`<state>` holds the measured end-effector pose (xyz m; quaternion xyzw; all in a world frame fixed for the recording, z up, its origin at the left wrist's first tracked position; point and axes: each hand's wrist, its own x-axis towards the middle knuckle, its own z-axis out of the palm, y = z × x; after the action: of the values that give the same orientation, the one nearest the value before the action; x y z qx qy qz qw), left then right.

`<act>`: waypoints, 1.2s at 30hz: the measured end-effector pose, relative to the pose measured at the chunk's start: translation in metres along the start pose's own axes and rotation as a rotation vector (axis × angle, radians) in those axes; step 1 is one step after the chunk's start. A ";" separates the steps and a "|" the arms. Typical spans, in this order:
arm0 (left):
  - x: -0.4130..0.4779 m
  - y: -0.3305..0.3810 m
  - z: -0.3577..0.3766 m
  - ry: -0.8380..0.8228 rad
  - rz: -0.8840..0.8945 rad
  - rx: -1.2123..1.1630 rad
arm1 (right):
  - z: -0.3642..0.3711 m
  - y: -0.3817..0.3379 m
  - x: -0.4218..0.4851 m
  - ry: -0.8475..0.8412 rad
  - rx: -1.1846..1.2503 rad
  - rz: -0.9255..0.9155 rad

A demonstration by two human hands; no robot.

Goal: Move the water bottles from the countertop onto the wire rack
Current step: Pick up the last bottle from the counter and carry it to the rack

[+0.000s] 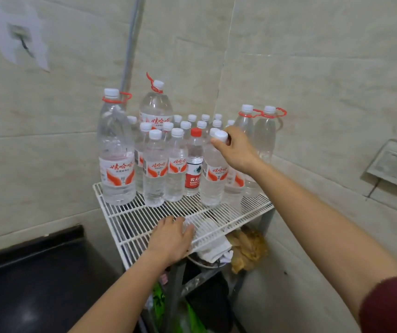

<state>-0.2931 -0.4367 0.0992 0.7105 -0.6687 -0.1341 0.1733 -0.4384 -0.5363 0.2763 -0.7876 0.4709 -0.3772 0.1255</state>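
Observation:
A white wire rack (130,219) stands in the tiled corner and carries several clear water bottles with white caps and orange labels. One red-capped bottle (194,164) stands among them. Big bottles with red ring handles stand at the left (115,150), back (155,109) and right (264,138). My right hand (237,150) pinches the neck just under the cap of a small bottle (213,181), which stands at the front right of the shelf. My left hand (171,239) rests flat on the shelf's front edge, fingers over something clear that I cannot make out.
A dark countertop (24,272) lies at the lower left, beside the rack. Under the shelf sit white cloth (216,251), a crumpled brown bag (250,248), dark items and green plastic (192,316). A grey pipe (130,44) runs up the wall behind.

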 end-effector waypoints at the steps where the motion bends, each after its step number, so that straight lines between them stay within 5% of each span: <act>1: 0.003 0.002 0.003 -0.009 -0.017 0.005 | 0.001 0.008 0.007 -0.014 0.003 0.003; 7: 0.010 0.002 0.014 0.003 -0.052 0.037 | 0.007 0.035 0.041 -0.103 0.024 -0.031; 19: 0.003 0.013 0.004 -0.022 -0.070 0.073 | 0.024 0.041 0.061 -0.076 -0.313 -0.093; 36: 0.002 0.013 0.004 -0.024 -0.099 0.072 | 0.006 0.037 0.068 -0.103 -0.263 -0.024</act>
<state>-0.3062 -0.4395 0.1009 0.7467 -0.6393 -0.1269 0.1327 -0.4398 -0.6140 0.2845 -0.8210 0.4998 -0.2729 0.0404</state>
